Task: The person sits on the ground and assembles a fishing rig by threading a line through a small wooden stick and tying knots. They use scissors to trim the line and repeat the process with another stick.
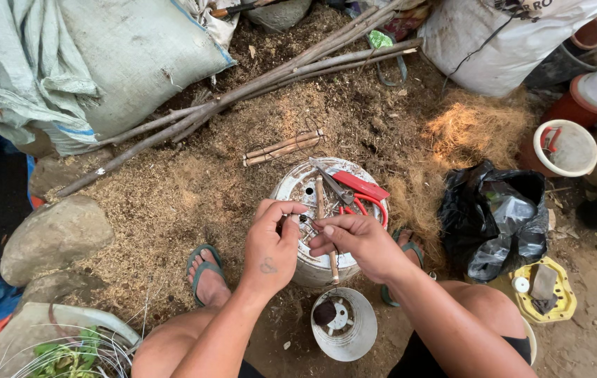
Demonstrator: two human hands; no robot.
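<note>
Hands meet over an upturned white bucket (291, 192): left hand (270, 245) and right hand (354, 241) both pinch closed on a small wire piece (305, 222), apparently bending it; red-handled pliers (358, 199) lie just beyond.

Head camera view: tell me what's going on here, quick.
A person sits low on the ground with both hands over an upturned white bucket used as a work surface. The left hand and right hand pinch something small and thin between the fingertips; it looks like wire, but it is too small to be sure. On the bucket lie red-handled pliers and a wooden stick. A small white pot sits between the knees, and long sticks lie on the fibre-strewn ground beyond.
</note>
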